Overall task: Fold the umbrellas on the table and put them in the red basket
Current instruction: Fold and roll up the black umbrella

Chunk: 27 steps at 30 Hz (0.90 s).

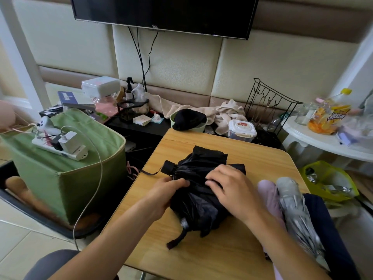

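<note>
Hands: left [161, 196] grips black umbrella [201, 190] | right [232, 190] presses it | mid-table [212, 255]

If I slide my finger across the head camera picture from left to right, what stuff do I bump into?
Green fabric box → left hand → black umbrella → right hand → lilac umbrella → grey umbrella → yellow bag.
</note>
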Tool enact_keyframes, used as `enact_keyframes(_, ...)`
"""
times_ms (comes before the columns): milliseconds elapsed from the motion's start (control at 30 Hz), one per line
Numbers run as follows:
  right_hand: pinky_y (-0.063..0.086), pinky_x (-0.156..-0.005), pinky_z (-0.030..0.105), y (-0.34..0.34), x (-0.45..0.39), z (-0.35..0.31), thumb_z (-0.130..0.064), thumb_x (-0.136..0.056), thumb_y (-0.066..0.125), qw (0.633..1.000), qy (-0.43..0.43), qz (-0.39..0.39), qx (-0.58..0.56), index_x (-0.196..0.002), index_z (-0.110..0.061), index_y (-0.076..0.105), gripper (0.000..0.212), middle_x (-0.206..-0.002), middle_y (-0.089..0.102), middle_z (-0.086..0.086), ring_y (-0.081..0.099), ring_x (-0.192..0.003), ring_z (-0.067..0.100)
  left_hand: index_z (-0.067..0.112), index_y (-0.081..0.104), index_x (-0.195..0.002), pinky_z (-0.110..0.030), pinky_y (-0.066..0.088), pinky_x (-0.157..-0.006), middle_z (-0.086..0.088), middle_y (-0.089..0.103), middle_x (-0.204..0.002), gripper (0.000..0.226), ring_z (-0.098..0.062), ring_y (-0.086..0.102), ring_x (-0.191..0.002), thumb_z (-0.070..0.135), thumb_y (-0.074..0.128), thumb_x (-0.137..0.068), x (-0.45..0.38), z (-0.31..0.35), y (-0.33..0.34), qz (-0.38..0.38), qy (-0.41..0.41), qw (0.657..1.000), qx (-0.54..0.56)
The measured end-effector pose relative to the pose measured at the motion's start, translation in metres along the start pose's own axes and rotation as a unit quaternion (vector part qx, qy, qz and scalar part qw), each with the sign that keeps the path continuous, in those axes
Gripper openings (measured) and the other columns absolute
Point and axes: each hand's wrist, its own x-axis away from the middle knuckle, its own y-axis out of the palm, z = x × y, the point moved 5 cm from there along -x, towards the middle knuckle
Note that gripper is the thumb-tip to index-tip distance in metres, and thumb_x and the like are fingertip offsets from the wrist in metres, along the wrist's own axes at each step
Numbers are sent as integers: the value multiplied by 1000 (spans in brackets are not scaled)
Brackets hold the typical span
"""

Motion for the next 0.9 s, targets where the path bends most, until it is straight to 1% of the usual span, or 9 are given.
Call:
enact_keyframes(67,54,-67,35,-6,-1,9,-31,-100,65,998,27,54,-18,-99,-24,74,11,-90,67,-10,65,-82,15,8,66,-115,-37,61,-86,-11,77,-108,33,-28,75,-99,10,80,-86,3,2,1,-16,2,1000,-13)
enact_keyframes(167,50,-58,40,-14,-4,16,-37,-103,57,994,54,91,-36,-94,-24,69,20,-79,63,-13,59,-70,12,8,68,-118,-39,61,-91,-9,78,-108,38,-26,76,-100,12,83,-83,5,5,2,-48,12,998,-35)
enact_keyframes(267,45,-53,38,-16,-4,13,-42,-104,54,991,64,109,-51,-91,-23,66,25,-71,55,-15,51,-63,9,10,67,-120,-41,59,-98,-7,78,-112,47,-25,75,-104,16,88,-79,6,10,3,-74,19,995,-60)
enact_keyframes(400,49,-62,32,-24,-5,11,-36,-96,70,983,64,162,-57,-87,-18,72,20,-88,58,-10,57,-76,11,16,65,-116,-40,58,-99,-6,74,-116,46,-24,72,-106,13,89,-77,7,13,1,-75,24,993,-91)
enact_keyframes(500,49,-65,30,-32,-8,9,-37,-87,80,978,64,190,-57,-82,-14,72,25,-88,56,-6,57,-77,16,16,62,-119,-41,59,-97,-6,73,-117,48,-25,72,-105,12,88,-79,8,12,1,-61,31,993,-99)
enact_keyframes(600,45,-56,36,-31,-11,5,-45,-91,74,983,55,163,-68,-75,-17,69,32,-71,56,-9,52,-63,13,14,61,-120,-42,58,-98,-7,73,-117,46,-25,71,-106,7,84,-81,9,13,0,-66,30,992,-105)
enact_keyframes(700,36,-52,27,-29,-9,11,-47,-92,72,982,86,123,-113,-69,-20,67,36,-56,53,-9,44,-51,12,19,61,-117,-41,57,-98,-3,72,-115,40,-22,69,-106,16,83,-84,10,13,-1,-63,35,988,-133)
enact_keyframes(833,31,-56,30,-19,-7,18,-44,-96,68,970,163,29,-178,-58,-26,54,45,-51,44,-9,38,-52,11,31,56,-106,-20,52,-74,9,67,-109,23,-6,64,-98,35,75,-93,14,13,0,-31,84,980,-179)
enact_keyframes(900,33,-57,30,-16,-7,18,-48,-99,63,967,186,-21,-172,-60,-27,52,45,-53,47,-10,41,-52,10,33,55,-102,-16,51,-71,12,67,-105,17,-2,64,-94,39,70,-96,16,14,1,-19,109,971,-210)
